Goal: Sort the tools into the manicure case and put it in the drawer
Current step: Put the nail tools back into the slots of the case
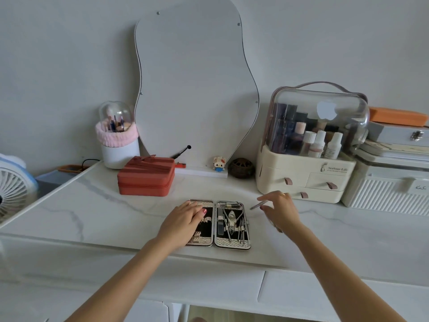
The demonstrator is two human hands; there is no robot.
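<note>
Steadying hand: the left hand [185, 219] lies flat and unclenched on the case's left half, likely to stop it sliding.
Manicure case [232, 225]: open flat on the worktop [104, 212], hinge running near-to-far.
Tweezers [257, 205]: pinched in the right hand [282, 210], just right of the case, long axis slanting, tip pointing left toward it.

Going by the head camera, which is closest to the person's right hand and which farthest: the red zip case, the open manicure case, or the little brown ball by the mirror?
From the right hand:
1. Manicure case, just left of it.
2. Brown ball, behind, by the mirror.
3. Red zip case, far back-left.
</note>
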